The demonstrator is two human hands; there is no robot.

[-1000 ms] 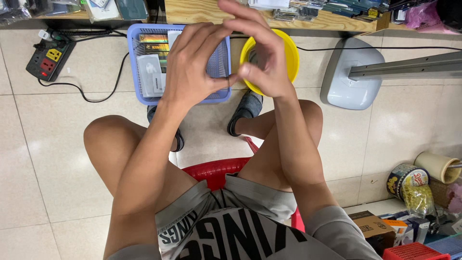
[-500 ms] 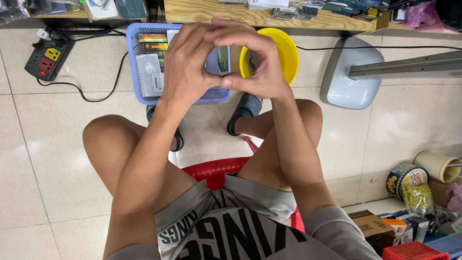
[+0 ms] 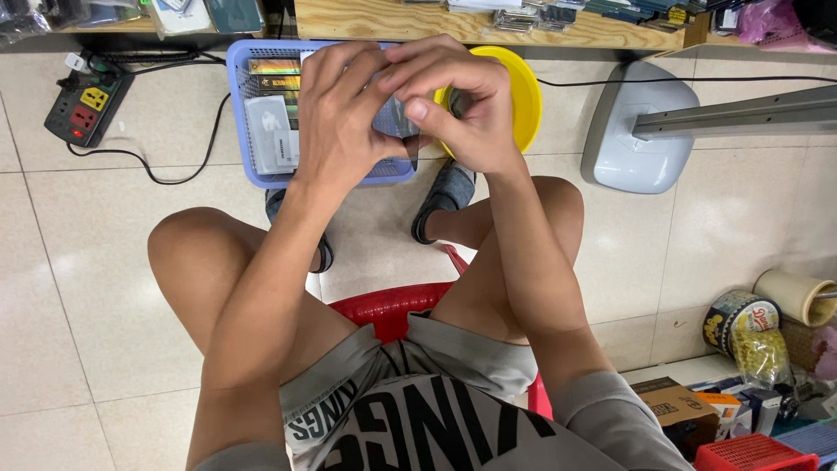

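While seated on a red plastic stool [image 3: 392, 307], a person brings both hands together above a blue plastic basket [image 3: 248, 166] on the tiled floor [image 3: 78, 288]. The left hand [image 3: 344, 118] and the right hand [image 3: 462, 105] meet over a small, thin, clear item [image 3: 390, 118], apparently a flat plastic sleeve. The left fingers [image 3: 336, 74] curl over its top; the right fingers [image 3: 427, 70] bend inward, thumb pressed against its edge, so both hands pinch it. What the item is cannot be told, as the hands hide most of it. The rectangular basket has mesh walls and holds several flat packets, their count unclear. Just beside it, partly behind the right hand, lies one round yellow plastic dish [image 3: 523, 96]. One dark power strip [image 3: 87, 105] with coloured sockets sits to the left, its black cable looping across the glossy tiles. One grey, rounded stand base [image 3: 623, 148] rests to the right. Two dark sandals [image 3: 445, 196] show below the hands.
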